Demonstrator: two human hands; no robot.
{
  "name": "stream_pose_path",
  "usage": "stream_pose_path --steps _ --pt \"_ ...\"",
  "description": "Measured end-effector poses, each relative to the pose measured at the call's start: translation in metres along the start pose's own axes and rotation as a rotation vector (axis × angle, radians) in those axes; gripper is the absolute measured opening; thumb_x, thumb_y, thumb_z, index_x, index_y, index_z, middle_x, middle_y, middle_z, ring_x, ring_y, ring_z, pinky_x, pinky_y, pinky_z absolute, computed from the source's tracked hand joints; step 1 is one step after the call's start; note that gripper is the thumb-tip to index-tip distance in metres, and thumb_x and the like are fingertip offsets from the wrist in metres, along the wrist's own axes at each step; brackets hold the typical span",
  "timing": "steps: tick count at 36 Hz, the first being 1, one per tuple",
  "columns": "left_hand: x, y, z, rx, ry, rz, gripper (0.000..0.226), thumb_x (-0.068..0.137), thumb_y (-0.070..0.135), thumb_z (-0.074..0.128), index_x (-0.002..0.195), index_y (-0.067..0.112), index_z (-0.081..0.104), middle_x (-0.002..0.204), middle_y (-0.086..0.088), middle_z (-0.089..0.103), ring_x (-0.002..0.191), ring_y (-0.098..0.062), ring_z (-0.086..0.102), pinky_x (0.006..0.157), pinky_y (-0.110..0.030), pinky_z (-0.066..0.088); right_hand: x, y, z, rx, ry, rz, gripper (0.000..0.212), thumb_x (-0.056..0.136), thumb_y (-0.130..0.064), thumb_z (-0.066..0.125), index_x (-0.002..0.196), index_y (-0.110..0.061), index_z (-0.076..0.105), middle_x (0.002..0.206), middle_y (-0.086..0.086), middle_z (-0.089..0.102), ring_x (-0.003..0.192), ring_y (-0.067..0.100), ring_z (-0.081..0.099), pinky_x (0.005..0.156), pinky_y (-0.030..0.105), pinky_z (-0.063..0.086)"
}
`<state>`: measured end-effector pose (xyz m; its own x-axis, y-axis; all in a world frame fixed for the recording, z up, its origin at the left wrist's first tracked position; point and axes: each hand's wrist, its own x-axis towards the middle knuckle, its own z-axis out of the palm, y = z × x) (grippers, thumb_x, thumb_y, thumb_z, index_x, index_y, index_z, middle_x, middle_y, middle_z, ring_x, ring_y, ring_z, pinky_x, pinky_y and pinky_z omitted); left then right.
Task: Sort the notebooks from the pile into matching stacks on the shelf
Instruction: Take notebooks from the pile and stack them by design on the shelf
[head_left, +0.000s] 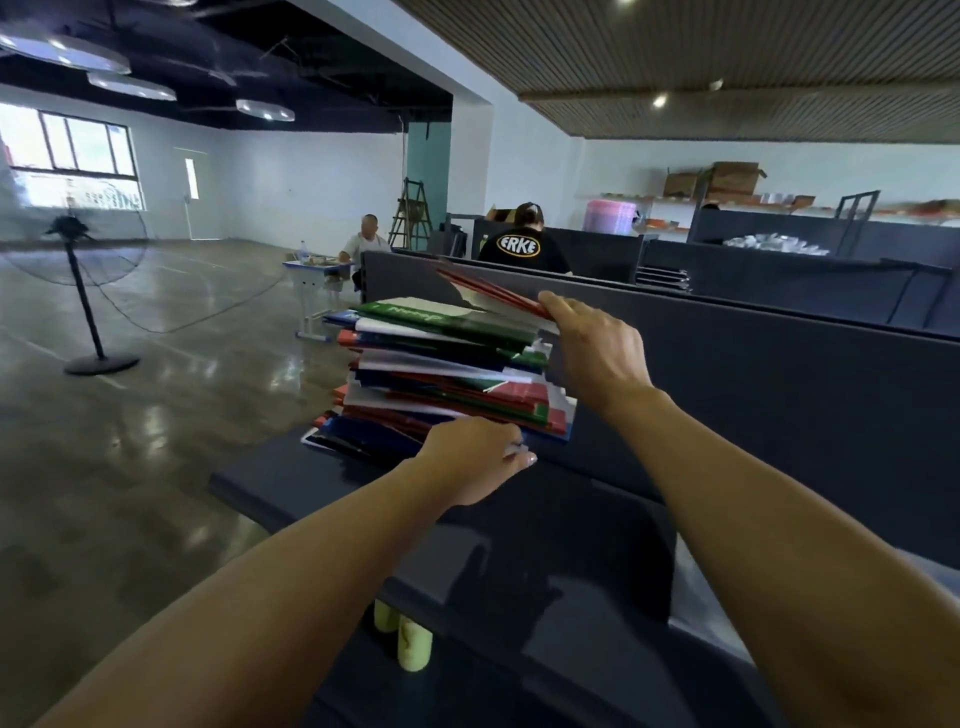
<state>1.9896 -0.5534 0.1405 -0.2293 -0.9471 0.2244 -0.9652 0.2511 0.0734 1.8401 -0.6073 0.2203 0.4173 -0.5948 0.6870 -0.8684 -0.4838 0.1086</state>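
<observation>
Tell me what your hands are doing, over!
Right hand pinches red notebooks, lifting them off the pile. Left hand grips pile's bottom edge. Nothing in the way.

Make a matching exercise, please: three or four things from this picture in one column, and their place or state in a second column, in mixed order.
Column one:
1. red notebook
2. green notebook
3. left hand
4. standing fan

Column two:
A. lies on top of the pile
B. stands on the floor, far left
C. lifted and tilted, in the right hand
D. rests at the bottom of the pile

Pairs: 1-C, 2-A, 3-D, 4-B
</observation>
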Motion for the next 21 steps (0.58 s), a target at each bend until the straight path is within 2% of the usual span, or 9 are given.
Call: stream_pose_path --steps 4,6,10,16,21 --pt "-0.001 0.029 0.004 -0.017 -0.006 0.043 0.043 0.1 0.05 0.036 0.119 0.017 0.056 0.111 -0.004 0.064 0.102 -0.026 0.058 0.082 -0.039 0.048 -0.036 0.02 -0.011 0.036 0.037 0.006 0.056 0.089 0.001 0.053 0.142 -0.011 0.042 0.135 0.01 0.054 0.12 0.031 0.055 0.08 0.044 0.052" --pt "-0.001 0.043 0.01 -0.026 0.002 0.07 0.043 0.099 0.05 0.036 0.116 0.016 0.057 0.108 -0.004 0.064 0.099 -0.026 0.059 0.081 -0.038 0.048 -0.054 0.03 -0.014 0.023 0.058 -0.012 0.056 0.086 0.003 0.059 0.139 -0.009 0.047 0.132 0.012 0.057 0.116 0.032 0.058 0.077 0.044 0.053" --pt "-0.001 0.073 0.021 -0.04 -0.006 0.158 0.045 0.099 0.052 0.036 0.118 0.017 0.056 0.109 -0.005 0.065 0.102 -0.027 0.06 0.086 -0.04 0.046 -0.093 0.048 -0.026 -0.036 0.103 -0.015 0.057 0.073 0.011 0.069 0.127 -0.004 0.058 0.117 0.015 0.066 0.098 0.034 0.067 0.061 0.042 0.056" --pt "0.002 0.119 0.031 -0.117 -0.049 0.313 0.043 0.098 0.051 0.04 0.118 0.017 0.058 0.111 -0.004 0.065 0.102 -0.026 0.06 0.086 -0.041 0.049 -0.144 0.071 -0.06 -0.179 0.075 0.095 0.063 0.064 0.015 0.074 0.123 -0.002 0.06 0.114 0.017 0.067 0.095 0.036 0.068 0.059 0.046 0.056" --pt "-0.003 0.152 0.042 -0.145 -0.083 0.438 0.039 0.099 0.047 0.041 0.108 0.014 0.058 0.107 -0.007 0.066 0.096 -0.027 0.062 0.079 -0.037 0.048 -0.19 0.085 -0.077 -0.223 0.016 0.256 0.063 0.073 0.014 0.061 0.132 -0.006 0.055 0.127 0.016 0.061 0.111 0.035 0.062 0.075 0.048 0.055"
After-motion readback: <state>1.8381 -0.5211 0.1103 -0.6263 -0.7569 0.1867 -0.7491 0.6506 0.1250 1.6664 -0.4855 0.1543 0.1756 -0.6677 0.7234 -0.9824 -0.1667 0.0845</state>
